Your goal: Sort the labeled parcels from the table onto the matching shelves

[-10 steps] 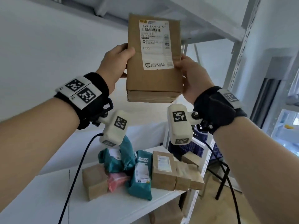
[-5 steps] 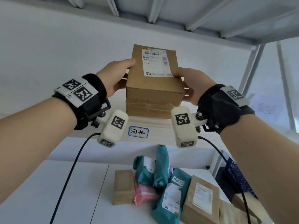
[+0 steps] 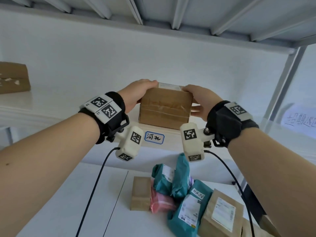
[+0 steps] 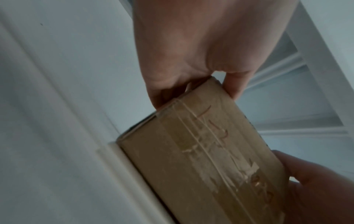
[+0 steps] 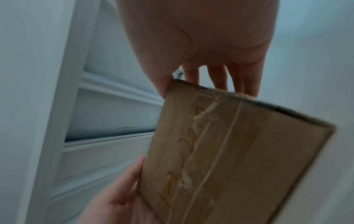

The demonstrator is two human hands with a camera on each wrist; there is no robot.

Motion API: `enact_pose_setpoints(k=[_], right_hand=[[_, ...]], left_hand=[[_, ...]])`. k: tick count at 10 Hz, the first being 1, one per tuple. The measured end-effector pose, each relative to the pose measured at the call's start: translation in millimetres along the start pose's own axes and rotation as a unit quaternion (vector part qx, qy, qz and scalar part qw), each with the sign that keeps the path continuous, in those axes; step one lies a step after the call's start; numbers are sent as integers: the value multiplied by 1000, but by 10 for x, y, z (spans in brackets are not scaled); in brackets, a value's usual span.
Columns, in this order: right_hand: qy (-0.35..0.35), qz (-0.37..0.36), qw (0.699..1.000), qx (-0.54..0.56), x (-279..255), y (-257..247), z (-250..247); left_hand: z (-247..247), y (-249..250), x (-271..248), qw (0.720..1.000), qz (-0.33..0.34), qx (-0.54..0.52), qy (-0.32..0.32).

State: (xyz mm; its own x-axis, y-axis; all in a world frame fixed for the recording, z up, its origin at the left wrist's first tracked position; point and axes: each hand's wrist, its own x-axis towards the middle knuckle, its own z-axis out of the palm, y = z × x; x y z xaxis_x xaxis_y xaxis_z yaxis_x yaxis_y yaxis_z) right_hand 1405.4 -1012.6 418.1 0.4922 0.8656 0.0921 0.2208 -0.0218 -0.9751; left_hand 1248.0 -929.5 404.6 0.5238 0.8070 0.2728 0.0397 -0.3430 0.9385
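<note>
both hands, left hand (image 3: 136, 94) and right hand (image 3: 199, 100), are grasping the cardboard box (image 3: 165, 108) on the shelf (image 3: 51, 115). handwritten shelf tag (image 3: 154, 137) below reads 河北. box's red scrawl is unreadable.

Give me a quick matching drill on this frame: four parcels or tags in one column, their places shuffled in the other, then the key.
1. taped brown box
2. pink parcel
3. blue-bordered tag
4. second brown box

A. shelf, far left
B. shelf front edge
C. between both hands, on the shelf lip
D. table below, among teal bags

Pairs: 1-C, 2-D, 3-B, 4-A
</note>
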Motion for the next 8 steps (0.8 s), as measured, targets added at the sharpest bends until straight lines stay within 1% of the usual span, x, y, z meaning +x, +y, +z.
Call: enact_pose_setpoints(k=[2,4,5,6,7,8], right_hand=[[0,-3,1000,-13,-30,0,-5],[12,-9,999,-35,-38,-5,-3],[37,-68,996,-39,-120,-25,-31],[96,-165,981,-13,-241,-115,-46],[118,-245,962,-15,-338,-175,50],[115,-292,949,-5,-501,-218,199]], left_hand=[[21,-19,3,999,11,-13,28],[29,18,-23,999,1,0,38],[-17,36,-67,997,-6,37,62],[-91,93,-205,993,-1,59,100],[-184,131,-395,988,9,89,127],[-271,146,-645,980,29,114,163]])
